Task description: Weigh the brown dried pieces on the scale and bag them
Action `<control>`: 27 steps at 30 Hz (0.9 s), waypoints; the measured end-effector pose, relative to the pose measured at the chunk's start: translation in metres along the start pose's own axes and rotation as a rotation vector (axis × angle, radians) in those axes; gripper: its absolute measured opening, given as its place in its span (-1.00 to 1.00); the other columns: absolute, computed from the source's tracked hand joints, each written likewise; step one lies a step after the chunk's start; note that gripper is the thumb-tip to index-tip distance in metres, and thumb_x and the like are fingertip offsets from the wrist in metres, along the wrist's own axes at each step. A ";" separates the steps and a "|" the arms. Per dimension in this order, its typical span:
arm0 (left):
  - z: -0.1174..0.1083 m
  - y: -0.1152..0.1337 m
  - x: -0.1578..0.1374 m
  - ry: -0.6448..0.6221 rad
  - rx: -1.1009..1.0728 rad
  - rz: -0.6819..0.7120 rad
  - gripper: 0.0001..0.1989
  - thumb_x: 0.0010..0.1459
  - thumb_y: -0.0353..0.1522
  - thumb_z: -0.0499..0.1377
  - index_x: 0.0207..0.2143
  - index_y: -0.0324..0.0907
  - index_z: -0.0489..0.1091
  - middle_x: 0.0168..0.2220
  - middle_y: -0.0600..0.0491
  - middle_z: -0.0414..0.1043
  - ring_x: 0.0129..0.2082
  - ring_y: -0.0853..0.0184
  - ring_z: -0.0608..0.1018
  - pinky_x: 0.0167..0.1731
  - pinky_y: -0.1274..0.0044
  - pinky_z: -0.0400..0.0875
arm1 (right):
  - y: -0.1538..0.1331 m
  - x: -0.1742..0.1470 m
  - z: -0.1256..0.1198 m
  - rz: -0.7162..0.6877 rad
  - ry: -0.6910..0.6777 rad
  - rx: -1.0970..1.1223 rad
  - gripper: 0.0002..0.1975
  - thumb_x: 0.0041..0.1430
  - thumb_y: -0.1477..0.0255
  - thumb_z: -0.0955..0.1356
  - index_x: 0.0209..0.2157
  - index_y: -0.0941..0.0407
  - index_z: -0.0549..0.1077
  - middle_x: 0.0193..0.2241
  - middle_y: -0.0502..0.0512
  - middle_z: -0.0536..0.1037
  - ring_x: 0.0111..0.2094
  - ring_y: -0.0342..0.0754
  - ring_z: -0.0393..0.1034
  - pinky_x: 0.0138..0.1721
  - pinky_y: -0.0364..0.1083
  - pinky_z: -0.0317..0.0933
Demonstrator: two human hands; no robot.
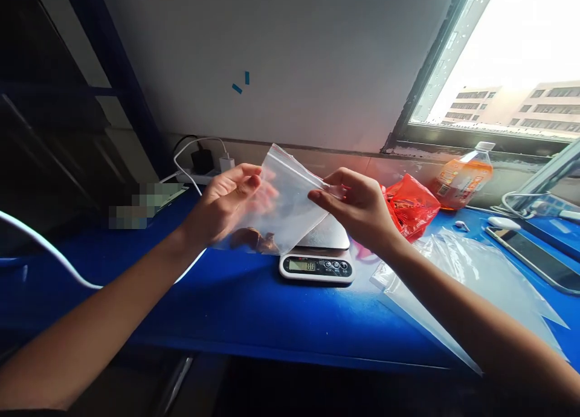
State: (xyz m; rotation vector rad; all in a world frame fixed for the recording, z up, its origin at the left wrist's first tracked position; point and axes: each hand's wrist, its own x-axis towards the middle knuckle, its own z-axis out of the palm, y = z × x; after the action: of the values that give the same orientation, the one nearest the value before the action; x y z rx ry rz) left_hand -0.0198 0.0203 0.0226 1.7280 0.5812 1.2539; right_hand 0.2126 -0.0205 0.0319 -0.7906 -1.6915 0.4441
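Note:
A clear zip-lock bag (294,190) hangs tilted in the air between my hands, its zip strip at the top. My left hand (229,199) grips the bag's left edge, thumb and index finger close together, with other fingers showing blurred through the plastic. At the zip strip's right end, my right hand (356,202) pinches the bag between thumb and fingers. Several brown pieces (263,240) show at the bottom of the bag; their kind is unclear. Behind and below it stands a digital scale (317,269), its plate partly hidden by the bag.
Flat clear bags (471,284) lie on the blue table (254,326) at right, beside a phone (539,257) and white earbud case (504,223). A red plastic bag (410,205) and orange drink bottle (464,178) stand behind. A white cable (54,254) arcs at left.

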 end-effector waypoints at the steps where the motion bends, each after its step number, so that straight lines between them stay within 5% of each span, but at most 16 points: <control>1: 0.001 0.002 0.000 0.032 0.043 0.030 -0.75 0.20 -0.19 0.26 -0.19 -0.18 0.44 -0.40 0.06 0.50 -0.51 0.45 0.49 -0.48 0.58 0.44 | -0.001 0.000 0.001 0.025 0.007 0.037 -0.76 0.05 0.32 0.48 -0.48 0.14 0.39 -0.54 -0.08 0.35 -0.49 -0.24 0.19 -0.46 -0.16 0.12; 5: 0.002 0.010 -0.002 0.122 0.118 0.098 -0.92 0.18 -0.39 0.22 -0.25 -0.19 0.46 -0.55 0.16 0.42 -0.62 0.50 0.39 -0.59 0.62 0.34 | -0.008 0.000 0.002 0.100 0.006 0.187 -0.82 0.07 0.36 0.45 -0.33 0.10 0.40 -0.48 -0.08 0.39 -0.52 -0.25 0.24 -0.49 -0.17 0.16; 8: 0.000 0.012 -0.002 0.155 0.124 0.021 -0.84 0.15 -0.44 0.17 -0.19 -0.18 0.44 -0.60 0.17 0.42 -0.69 0.46 0.38 -0.65 0.60 0.30 | -0.013 0.000 0.002 0.123 0.013 0.244 -0.88 0.12 0.42 0.39 -0.29 0.08 0.37 -0.47 -0.07 0.40 -0.53 -0.26 0.26 -0.48 -0.17 0.20; 15: 0.003 0.000 0.003 0.213 0.201 -0.040 -0.86 0.20 -0.28 0.19 -0.28 -0.15 0.47 -0.55 0.12 0.47 -0.65 0.44 0.44 -0.64 0.60 0.32 | 0.003 -0.001 0.010 0.211 0.049 0.263 -0.84 0.12 0.41 0.35 -0.25 0.06 0.32 -0.48 -0.08 0.35 -0.51 -0.23 0.30 -0.50 -0.15 0.19; 21: 0.003 -0.011 0.008 0.355 0.241 -0.077 -0.89 0.09 -0.31 0.28 -0.37 -0.17 0.48 -0.56 0.11 0.47 -0.58 0.43 0.49 -0.56 0.61 0.40 | 0.016 -0.003 0.011 0.269 -0.063 0.231 -0.75 0.05 0.42 0.35 -0.19 0.10 0.32 -0.50 -0.10 0.32 -0.46 -0.20 0.28 -0.40 -0.12 0.16; 27: -0.001 -0.012 0.010 0.296 0.204 -0.016 -0.87 0.13 -0.28 0.26 -0.37 -0.14 0.41 -0.60 0.17 0.42 -0.64 0.44 0.45 -0.61 0.58 0.37 | 0.016 -0.007 0.014 0.260 -0.099 0.169 -0.74 0.04 0.44 0.34 -0.18 0.11 0.32 -0.48 -0.09 0.34 -0.43 -0.19 0.27 -0.38 -0.11 0.13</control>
State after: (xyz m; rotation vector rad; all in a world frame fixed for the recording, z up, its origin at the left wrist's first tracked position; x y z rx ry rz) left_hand -0.0153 0.0337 0.0175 1.7077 0.9220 1.4944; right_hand 0.2039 -0.0130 0.0125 -0.8786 -1.6226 0.8063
